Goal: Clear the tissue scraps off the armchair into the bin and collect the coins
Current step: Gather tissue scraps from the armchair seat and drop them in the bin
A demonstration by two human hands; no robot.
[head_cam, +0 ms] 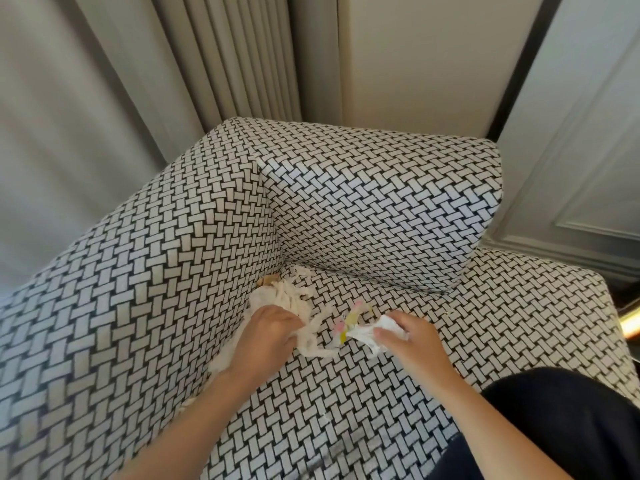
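White heap: shredded white tissue scraps (292, 299) lie in the back corner of the seat of the black-and-white basket-weave fabric armchair (381, 209). They sit against the inner wall of the armrest, and more trail down that seam under the wrist.
Left hand: the left hand (272, 336) rests on the near edge of the heap, fingers curled round long strips of it.
Right hand: the right hand (414, 336) is closed on a crumpled white tissue wad (375, 332), held low over the seat. A pink-and-yellow printed paper scrap (349, 320) sits at the wad's tip, touching it.
Link: a thin strip seems to run between the two handfuls.
Coins: none plainly visible; a small tan object (268, 280) in the crevice behind the heap is too unclear to name.
Bin: out of view.
Risk, tearing: pulling the hands apart could snap the thin strips and shed fresh bits on the seat.
Risk, coins: any coins under the heap could be bundled up with the paper and binned, or nudged deeper into the seam by a sweeping hand.
Risk, spill: both hands are full, so loose ends could drop on the way to the bin.
Risk, leftovers: white scraps hide easily against the pale weave, chiefly along the armrest seam.
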